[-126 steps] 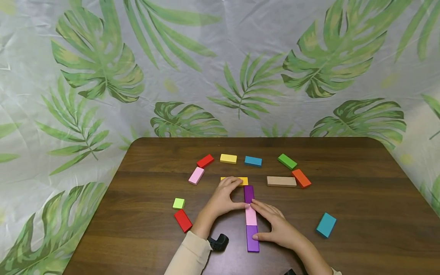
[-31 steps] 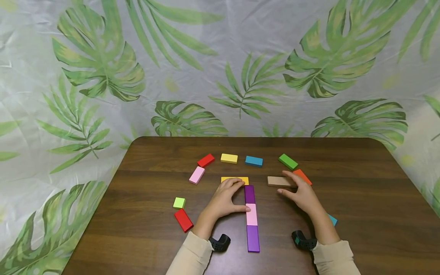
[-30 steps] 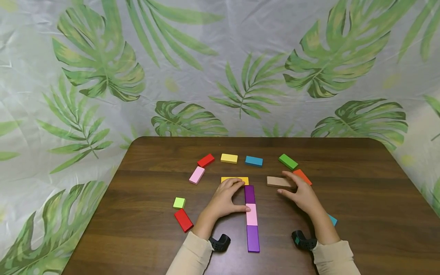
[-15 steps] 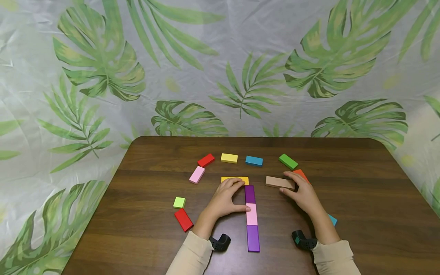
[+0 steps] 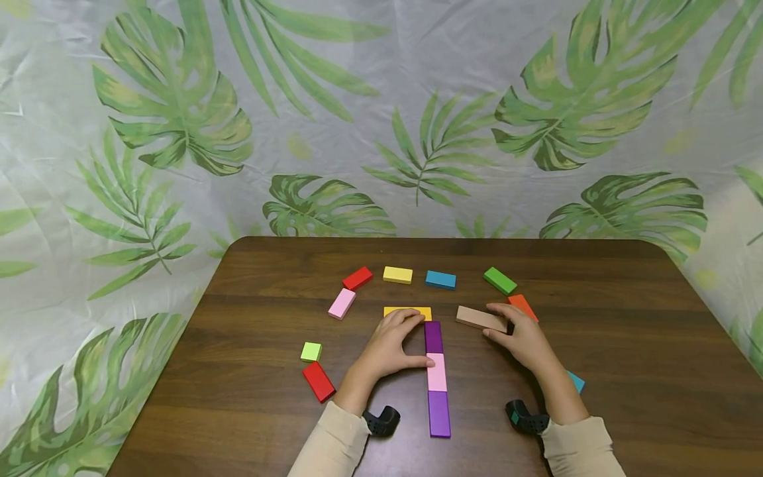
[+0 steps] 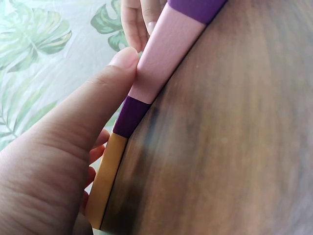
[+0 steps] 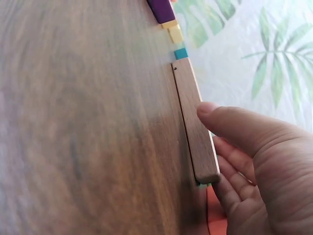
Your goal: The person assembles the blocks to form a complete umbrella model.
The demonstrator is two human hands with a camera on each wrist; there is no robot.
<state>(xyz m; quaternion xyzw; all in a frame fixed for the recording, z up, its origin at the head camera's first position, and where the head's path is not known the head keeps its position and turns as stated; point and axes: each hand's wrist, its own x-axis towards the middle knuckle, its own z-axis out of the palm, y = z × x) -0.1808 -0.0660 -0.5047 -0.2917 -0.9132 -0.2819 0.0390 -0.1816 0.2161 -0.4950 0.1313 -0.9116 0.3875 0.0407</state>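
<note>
In the head view, the right hand (image 5: pixel 527 338) pinches the right end of a long brown wooden block (image 5: pixel 479 318) between thumb and fingers. The right wrist view shows the thumb on the near side of this block (image 7: pixel 193 117), which is tilted slightly on the table. The left hand (image 5: pixel 384 351) rests its fingers over a yellow-orange block (image 5: pixel 426 314), while its thumb touches the edge of a pink block (image 5: pixel 437 377). That pink block lies end to end between a dark purple block (image 5: pixel 433 336) and a purple block (image 5: pixel 439 414). The dark purple one meets the yellow-orange block's right end.
Around lie two red blocks (image 5: pixel 357 278), a light pink block (image 5: pixel 342 304), a yellow block (image 5: pixel 397 275), a blue block (image 5: pixel 441 279), a green block (image 5: pixel 499 281), an orange block (image 5: pixel 522 307) and a lime block (image 5: pixel 310 352). The right forearm partly hides a teal block (image 5: pixel 575 381).
The right hand has left the pink and purple blocks and reached the brown block, which has shifted slightly left and nearer, and turned a little. The left hand has stayed in place.
</note>
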